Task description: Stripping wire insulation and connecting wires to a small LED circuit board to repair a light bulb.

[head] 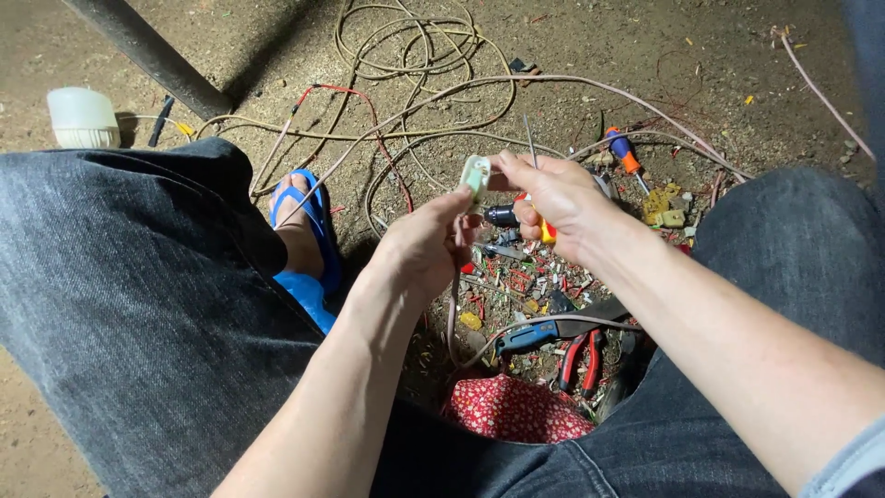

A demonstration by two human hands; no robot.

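My left hand (426,242) pinches a small white plastic plug part (476,174) between thumb and fingers, held over the ground between my knees. My right hand (554,201) touches the same part with its fingertips and grips a screwdriver (532,148) with a red and yellow handle, its thin shaft pointing up and away. A pale cable (454,314) hangs down from the left hand toward the ground.
Loose beige and red wires (406,92) loop over the dirt ground. Below the hands lie wire scraps, a blue-handled tool (527,336), red-handled pliers (581,360), another orange and blue screwdriver (623,152) and a red patterned cloth (516,409). A white bulb (81,117) sits far left by a dark pole (147,53).
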